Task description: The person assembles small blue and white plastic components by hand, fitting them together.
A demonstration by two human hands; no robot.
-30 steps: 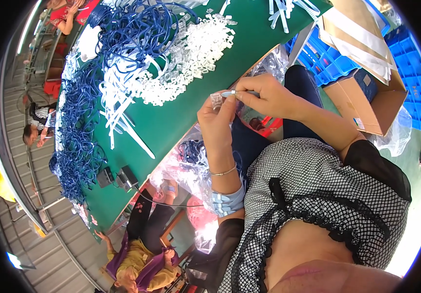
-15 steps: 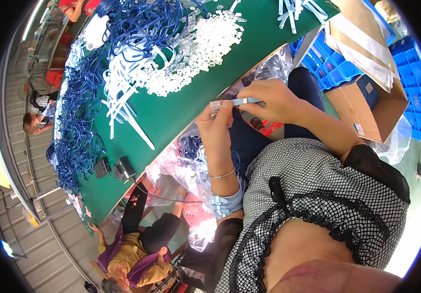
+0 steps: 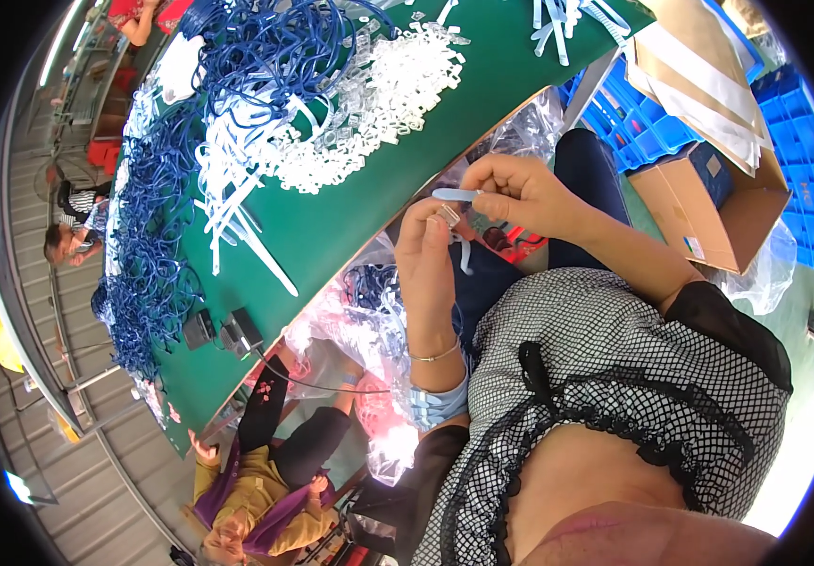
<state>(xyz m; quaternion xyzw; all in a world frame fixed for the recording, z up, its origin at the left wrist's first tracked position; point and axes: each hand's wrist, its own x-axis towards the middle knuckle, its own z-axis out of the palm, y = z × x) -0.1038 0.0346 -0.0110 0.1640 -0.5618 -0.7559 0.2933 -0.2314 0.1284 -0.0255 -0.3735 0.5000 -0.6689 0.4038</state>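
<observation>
My left hand (image 3: 425,259) is closed, with a small clear plastic clip (image 3: 448,216) pinched between thumb and fingertips. Just to its right, my right hand (image 3: 518,195) is closed on a pale blue strap (image 3: 454,194), whose flat rounded end points left, above the clip. A pale strip end also hangs below the clip, and whether it belongs to the same strap I cannot tell. Both hands are over my lap, off the edge of the green table (image 3: 332,222). On the table lies a heap of small clear and white plastic clips (image 3: 369,132).
White straps (image 3: 237,222) and tangled blue cords (image 3: 157,236) cover the table's left. More pale straps (image 3: 567,24) lie at its far edge. A black adapter (image 3: 240,330) sits near the corner. At right are a cardboard box (image 3: 699,212) and blue crates (image 3: 808,179). Another person (image 3: 261,481) sits lower left.
The strap, earlier lined up against the clip, now sits above it with its end showing. My left hand has shifted slightly right and down. The seated person's hand has moved a little.
</observation>
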